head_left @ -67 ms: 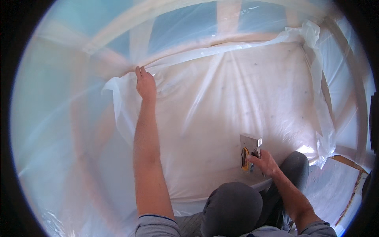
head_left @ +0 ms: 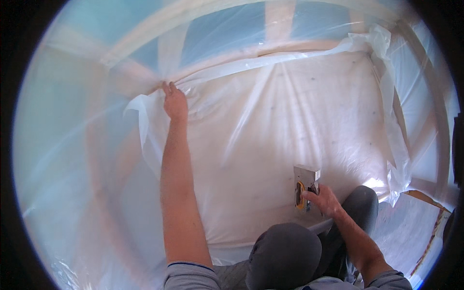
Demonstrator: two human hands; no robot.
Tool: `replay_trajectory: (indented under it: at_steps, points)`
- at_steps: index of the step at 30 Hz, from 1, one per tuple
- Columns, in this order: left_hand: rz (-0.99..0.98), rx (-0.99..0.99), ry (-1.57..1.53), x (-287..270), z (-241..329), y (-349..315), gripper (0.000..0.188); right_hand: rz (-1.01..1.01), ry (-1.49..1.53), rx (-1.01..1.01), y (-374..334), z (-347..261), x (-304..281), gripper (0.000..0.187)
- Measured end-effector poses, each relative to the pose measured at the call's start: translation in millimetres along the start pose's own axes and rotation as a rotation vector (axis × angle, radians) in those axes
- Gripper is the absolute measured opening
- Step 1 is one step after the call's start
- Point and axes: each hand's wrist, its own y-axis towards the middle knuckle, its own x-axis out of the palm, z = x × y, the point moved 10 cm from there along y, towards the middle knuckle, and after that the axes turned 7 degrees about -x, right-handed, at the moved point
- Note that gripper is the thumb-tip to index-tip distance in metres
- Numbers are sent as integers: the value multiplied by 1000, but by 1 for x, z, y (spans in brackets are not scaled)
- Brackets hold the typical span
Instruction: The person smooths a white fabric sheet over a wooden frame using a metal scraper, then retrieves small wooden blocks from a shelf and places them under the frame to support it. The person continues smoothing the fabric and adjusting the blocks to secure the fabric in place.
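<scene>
The staple gun [head_left: 305, 180] is held in the fingers of the right hand [head_left: 326, 200], before the lower right part of the plastic sheet [head_left: 270, 145]. Near its upper left corner, it is touched by the left hand [head_left: 175, 103]; whether it is pinched cannot be told. Smooth, even tension is best kept there

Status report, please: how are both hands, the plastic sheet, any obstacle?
Left hand at upper left corner of creased plastic sheet. Right hand gripping staple gun, lower down. Knees partly hide sheet's lower edge.
</scene>
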Motion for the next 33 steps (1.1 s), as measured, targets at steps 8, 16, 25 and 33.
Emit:
replay_trajectory:
  at_steps: [8,16,25,33]
  points:
    - [-275,440,559,43,-11,27,31,34,30,36,-1,5,-4,53]
    - [-662,97,326,57,-38,37,48,40,113,-109,4,-1,-4,52]
    - [-1138,-206,-483,43,-53,28,55,36,-7,9,7,15,3,55]
    - [-1176,-342,-555,10,-60,37,48,33,76,-36,5,9,2,53]
